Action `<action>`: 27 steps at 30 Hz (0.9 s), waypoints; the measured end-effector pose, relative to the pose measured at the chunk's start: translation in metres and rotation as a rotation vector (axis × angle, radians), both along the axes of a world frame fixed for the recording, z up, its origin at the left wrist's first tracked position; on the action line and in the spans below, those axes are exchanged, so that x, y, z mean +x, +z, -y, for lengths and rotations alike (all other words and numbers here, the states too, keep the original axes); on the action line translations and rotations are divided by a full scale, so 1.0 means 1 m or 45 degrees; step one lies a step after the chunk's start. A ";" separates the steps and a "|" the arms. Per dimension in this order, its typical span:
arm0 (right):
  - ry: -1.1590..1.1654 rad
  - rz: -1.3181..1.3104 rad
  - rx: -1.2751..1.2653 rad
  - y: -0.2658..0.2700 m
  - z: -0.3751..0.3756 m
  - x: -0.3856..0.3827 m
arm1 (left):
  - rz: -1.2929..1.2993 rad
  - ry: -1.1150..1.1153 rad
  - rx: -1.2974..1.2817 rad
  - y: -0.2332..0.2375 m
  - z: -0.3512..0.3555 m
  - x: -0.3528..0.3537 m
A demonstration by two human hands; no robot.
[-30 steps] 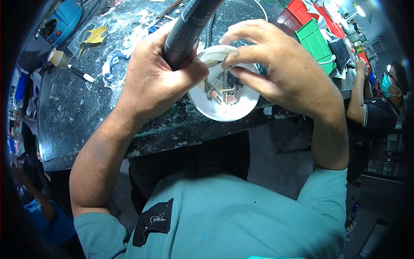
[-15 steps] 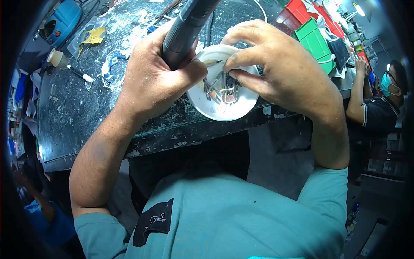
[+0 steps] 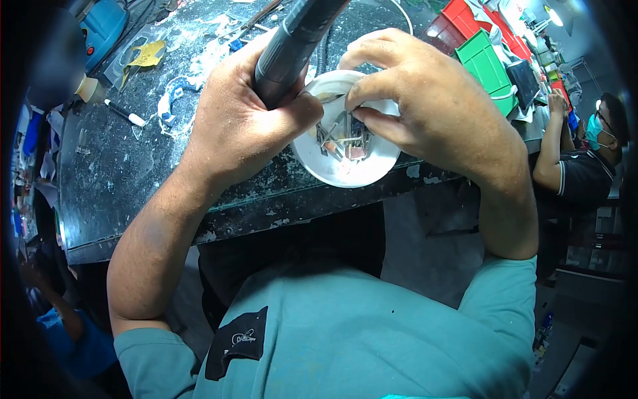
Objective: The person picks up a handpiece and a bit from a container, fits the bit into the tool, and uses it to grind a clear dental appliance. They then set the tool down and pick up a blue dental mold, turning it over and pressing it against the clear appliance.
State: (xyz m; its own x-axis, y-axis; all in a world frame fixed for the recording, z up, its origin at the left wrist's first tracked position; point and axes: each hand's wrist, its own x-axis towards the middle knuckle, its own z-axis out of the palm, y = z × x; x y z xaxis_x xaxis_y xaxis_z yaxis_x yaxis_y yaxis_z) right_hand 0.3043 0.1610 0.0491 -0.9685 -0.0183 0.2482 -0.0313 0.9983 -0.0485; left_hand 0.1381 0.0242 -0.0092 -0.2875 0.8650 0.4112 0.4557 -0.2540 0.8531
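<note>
My left hand [image 3: 242, 120] is closed around a black handpiece [image 3: 286, 63], a thick cylinder with a ribbed grip that rises toward the camera. The thumb of that hand lies at the left rim of a white bowl [image 3: 345, 174]. Inside the bowl are several thin metal bits [image 3: 339, 141] and a small pinkish piece [image 3: 357, 152]. My right hand [image 3: 442, 100] reaches over the bowl's right side, its thumb and forefinger pinched together above the bits. A thin metal shaft shows just below those fingertips; whether they grip it is hard to see.
A dusty black table [image 3: 119, 193] carries a marker pen [image 3: 125, 113], a yellow scrap [image 3: 146, 54] and a blue-white ring-like piece [image 3: 171, 100]. Green [image 3: 485, 66] and red bins [image 3: 458, 23] stand at upper right. A masked person [image 3: 585, 153] sits at right, another [image 3: 73, 332] at lower left.
The bowl and my left hand with the handpiece have shifted very slightly right. A dark blurred shape now covers part of the blue machine at upper left. My right hand keeps its pinch.
</note>
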 end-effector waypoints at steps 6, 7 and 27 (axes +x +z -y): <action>0.034 -0.041 0.020 -0.004 -0.001 -0.001 | -0.022 -0.006 0.047 0.000 -0.001 0.000; 0.045 -0.065 0.027 -0.005 -0.002 -0.002 | -0.022 -0.007 0.047 0.000 -0.001 0.000; 0.178 -0.127 0.017 -0.020 0.001 -0.014 | 0.018 -0.045 -0.076 0.004 0.003 0.001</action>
